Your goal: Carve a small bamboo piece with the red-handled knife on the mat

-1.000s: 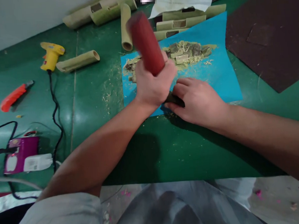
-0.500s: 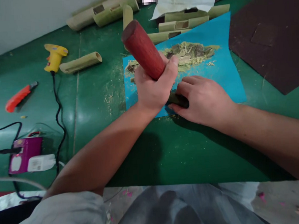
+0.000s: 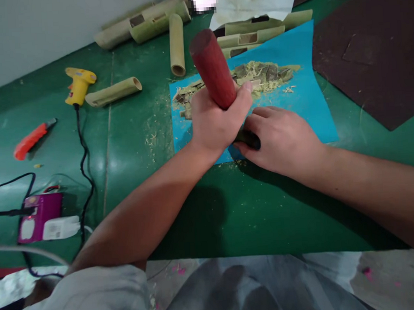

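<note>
My left hand is wrapped round a thick red cylinder that looks like painted wood. Its blunt upper end leans a little to the left; the lower end is hidden behind the hand. Just to the right, my right hand is closed on a dark rounded piece, mostly covered by its fingers. Both hands are over the near part of a blue sheet. Behind them on that sheet lies a heap of pale shavings and dark flat chips.
On the green table lie a bamboo tube, an upright-pointing bamboo tube, a yellow glue gun, an orange-handled utility knife and a purple box with cables. A dark brown board lies at right.
The red cylinder has swung towards upright, its top shifting right. My left hand has moved slightly right with it. My right hand keeps its hold, and the view has shifted a little.
</note>
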Available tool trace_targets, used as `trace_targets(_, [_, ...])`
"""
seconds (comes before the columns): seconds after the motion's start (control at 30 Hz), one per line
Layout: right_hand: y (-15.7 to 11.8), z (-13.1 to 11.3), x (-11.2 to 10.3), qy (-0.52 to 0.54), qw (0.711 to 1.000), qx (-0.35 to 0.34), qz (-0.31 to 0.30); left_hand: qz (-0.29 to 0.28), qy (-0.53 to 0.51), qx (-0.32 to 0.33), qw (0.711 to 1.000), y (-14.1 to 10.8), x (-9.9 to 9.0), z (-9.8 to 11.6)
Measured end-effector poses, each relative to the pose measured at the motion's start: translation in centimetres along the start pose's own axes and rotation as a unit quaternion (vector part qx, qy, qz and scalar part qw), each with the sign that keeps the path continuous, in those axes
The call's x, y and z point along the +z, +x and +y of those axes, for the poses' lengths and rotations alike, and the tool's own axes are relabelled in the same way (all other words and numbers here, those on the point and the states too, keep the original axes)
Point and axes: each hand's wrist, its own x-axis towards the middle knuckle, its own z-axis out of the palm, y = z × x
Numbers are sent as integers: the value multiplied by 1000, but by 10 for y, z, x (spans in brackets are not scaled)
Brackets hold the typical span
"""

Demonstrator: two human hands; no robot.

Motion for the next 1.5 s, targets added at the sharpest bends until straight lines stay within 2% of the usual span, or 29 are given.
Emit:
trace_targets(0.23, [3, 0, -1, 21, 999, -21, -20, 29, -13, -23, 999, 2, 4, -7])
trace_targets(0.4, [2, -4, -2, 41, 999, -23, -20, 22, -32, -23, 999, -1, 5, -5])
trace_targets(0.57, [2, -3, -1, 37, 999, -16, -27, 43, -53, -76, 995, -1, 1, 2])
trace_targets(0.67, [2, -1, -1, 28, 999, -4, -18, 53, -85, -105, 989, 1, -1, -3])
trace_targets(0.83, [1, 1, -1, 24, 1000, 3, -9, 50, -128, -82, 987, 4, 3, -15])
trace_targets(1.07, [1, 0, 0, 27, 1000, -8, 3, 42, -130, -82, 987, 3, 5, 0])
trace_targets(1.3, [1, 0, -2, 14, 1000, -9, -13, 41, -84, -34, 995, 0, 4, -9])
trace_targets(1.5, [-1, 0, -1, 11, 1000, 0, 0, 22, -65, -26, 997, -1, 6, 0])
